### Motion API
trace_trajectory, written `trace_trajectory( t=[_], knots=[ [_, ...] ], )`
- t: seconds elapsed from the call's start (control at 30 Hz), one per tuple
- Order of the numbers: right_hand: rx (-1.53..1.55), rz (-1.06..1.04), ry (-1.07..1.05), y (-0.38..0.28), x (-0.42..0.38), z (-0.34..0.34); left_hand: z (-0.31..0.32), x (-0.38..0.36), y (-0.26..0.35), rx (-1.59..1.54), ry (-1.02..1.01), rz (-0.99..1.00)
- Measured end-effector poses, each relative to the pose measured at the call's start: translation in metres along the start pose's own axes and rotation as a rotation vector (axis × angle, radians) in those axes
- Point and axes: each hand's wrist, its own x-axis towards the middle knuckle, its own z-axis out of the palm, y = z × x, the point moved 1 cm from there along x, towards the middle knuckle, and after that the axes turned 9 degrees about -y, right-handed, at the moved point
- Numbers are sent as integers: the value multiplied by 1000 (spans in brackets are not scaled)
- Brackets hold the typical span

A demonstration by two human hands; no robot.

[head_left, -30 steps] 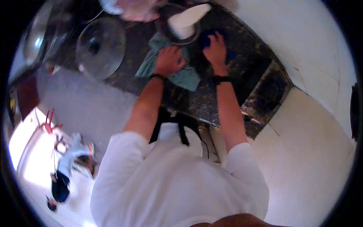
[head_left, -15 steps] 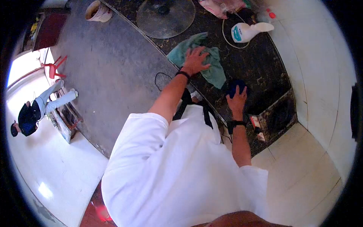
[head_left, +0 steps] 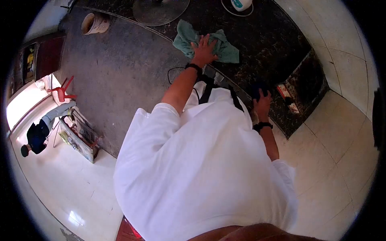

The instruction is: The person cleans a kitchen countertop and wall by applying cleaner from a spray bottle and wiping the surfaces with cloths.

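Note:
A crumpled green cloth [head_left: 228, 51] lies on the dark, marble-patterned counter [head_left: 257, 44] near its front edge. My left hand [head_left: 204, 52] presses on it from above, fingers spread. To the right, my right hand [head_left: 262, 105] has its fingers curled over a small dark blue thing [head_left: 259, 89] on the counter. What that thing is, I cannot make out. Beside the right hand, a red-and-white packet [head_left: 284, 91] lies against the raised block at the counter's end.
A round glass lid [head_left: 160, 11] and a white bottle [head_left: 241, 4] are at the far side. On the grey floor [head_left: 120, 64] stand a bucket [head_left: 96, 24] and a red stool [head_left: 62, 90]. A person [head_left: 38, 134] is at the far left. White tiled wall [head_left: 341, 44] borders the counter.
The view has shifted, with the bottle and lid now nearer the top edge. The green cloth is more bunched sideways under my left hand. My right hand and the blue thing sit closer to the packet.

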Motion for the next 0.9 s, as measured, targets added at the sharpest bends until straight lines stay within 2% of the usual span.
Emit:
trace_trajectory(
  t=[0.07, 0.2, 0.27, 0.4, 0.47, 0.5, 0.57, 0.6, 0.67, 0.7, 0.77, 0.8, 0.87, 0.9],
  knots=[
    [-26, 208, -59, 19, -17, 2, 7, -5, 16, 62, -72, 102],
    [-124, 263, -49, 83, -31, 19, 24, -15, 47, 127, -169, 178],
    [-32, 450, -167, 105, -39, 18, 30, -22, 54, 129, -214, 310],
    [-193, 444, -175, 185, -39, 51, 18, -29, 35, 134, -226, 413],
    [-177, 653, -226, 199, -48, 40, 13, -22, 10, 20, -249, 477],
    [-178, 644, -220, 204, -52, 41, 12, -22, -1, 22, -241, 471],
    [-158, 816, -165, 215, -54, 45, 6, -21, -19, 4, -174, 320],
    [-158, 807, -157, 212, -51, 44, 5, -22, -21, 6, -164, 316],
    [-182, 859, -1, 187, -46, 40, 1, -24, -26, -3, -63, 21],
    [-184, 846, 10, 176, -43, 41, 1, -25, -23, -5, -48, 14],
    [-329, 574, 134, 126, -42, 29, 5, -27, -16, -34, 6, -180],
    [-236, 507, 13, 95, -37, 12, 7, -29, -8, -32, 18, -191],
    [-104, 128, 11, 62, -21, 10, 17, -31, 15, 69, -67, -245],
    [-60, -179, 129, 52, -17, 20, 28, -31, 21, 71, -63, -250]
  ],
)
